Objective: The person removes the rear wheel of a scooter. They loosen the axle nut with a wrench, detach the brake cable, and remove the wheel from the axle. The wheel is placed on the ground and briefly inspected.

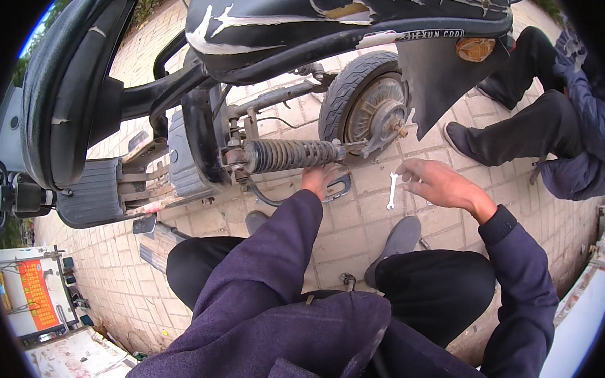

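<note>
My left hand (318,181) reaches below the rusty spring shock absorber (287,156) of a black scooter. Its fingers point toward the wheel, beside a grey metal loop-shaped bracket (340,188); the spring partly hides them, so I cannot tell whether they grip anything. My right hand (441,181) hovers lower right of the rear wheel (367,107), fingers loosely apart. Just left of its fingertips is a silver open-end wrench (392,191); whether they touch it, I cannot tell. A brassy nut (403,131) sits on the axle at the wheel's hub.
The scooter's torn black seat (255,25) overhangs the wheel, and a black mudguard flap (432,80) hangs beside it. At the right, another person's dark trouser legs (527,135) and shoes stand close. A small metal tool (347,280) shows between my knees, over brick paving (340,251).
</note>
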Demonstrator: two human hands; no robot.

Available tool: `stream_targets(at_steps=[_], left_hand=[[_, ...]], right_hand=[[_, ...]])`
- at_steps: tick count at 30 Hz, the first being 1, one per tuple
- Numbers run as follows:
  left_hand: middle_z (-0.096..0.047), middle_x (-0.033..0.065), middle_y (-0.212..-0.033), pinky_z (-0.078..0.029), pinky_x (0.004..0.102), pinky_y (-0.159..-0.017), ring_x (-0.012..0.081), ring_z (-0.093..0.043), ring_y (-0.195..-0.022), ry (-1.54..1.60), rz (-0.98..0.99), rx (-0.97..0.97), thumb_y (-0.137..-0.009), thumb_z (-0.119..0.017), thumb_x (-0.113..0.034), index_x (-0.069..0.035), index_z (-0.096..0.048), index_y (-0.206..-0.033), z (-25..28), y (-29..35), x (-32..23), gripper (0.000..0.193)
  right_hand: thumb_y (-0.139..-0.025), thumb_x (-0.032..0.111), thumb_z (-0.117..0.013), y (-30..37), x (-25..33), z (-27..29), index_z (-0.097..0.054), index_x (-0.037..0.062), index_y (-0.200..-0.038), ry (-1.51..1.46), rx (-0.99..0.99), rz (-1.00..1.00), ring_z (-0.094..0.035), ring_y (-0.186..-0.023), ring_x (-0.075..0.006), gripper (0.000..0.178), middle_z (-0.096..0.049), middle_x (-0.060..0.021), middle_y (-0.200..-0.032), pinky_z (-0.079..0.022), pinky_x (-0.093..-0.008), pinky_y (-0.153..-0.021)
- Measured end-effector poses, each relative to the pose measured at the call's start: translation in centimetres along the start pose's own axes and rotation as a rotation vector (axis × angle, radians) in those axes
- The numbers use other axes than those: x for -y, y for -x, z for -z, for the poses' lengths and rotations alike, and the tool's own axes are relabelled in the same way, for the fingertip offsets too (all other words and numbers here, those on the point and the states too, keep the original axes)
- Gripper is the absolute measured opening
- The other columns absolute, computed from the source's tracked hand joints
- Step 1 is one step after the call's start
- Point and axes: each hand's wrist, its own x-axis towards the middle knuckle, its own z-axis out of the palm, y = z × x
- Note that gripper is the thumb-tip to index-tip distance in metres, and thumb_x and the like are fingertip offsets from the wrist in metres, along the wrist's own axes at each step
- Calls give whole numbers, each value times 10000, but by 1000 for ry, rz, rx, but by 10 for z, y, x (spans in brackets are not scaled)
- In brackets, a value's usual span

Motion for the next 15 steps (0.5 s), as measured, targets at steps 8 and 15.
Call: stream_targets(at_steps=[8,15], left_hand=[[-545,108,-1334,-405,505,-1089,311,-517,-1244,808,277,-105,-1050,-424,-180,-49,-469,-1349,-10,-9,10,329],[-607,101,-1240,-424,479,-1064,263,-540,-1196,853,201,-50,-1016,-514,-164,-58,-526,-1287,-18,-32,57,291]], right_hand=[[-802,5,-591,-166,69,51,-569,87,-1230,845,-425,166,-594,-1112,-325,436,-620,-146,-1158,-470,-443,-922],[-924,223,-539,-175,40,55,-641,109,-1210,584,-389,-193,-570,-1199,-353,324,-636,-160,-1245,-412,-458,-1048]])
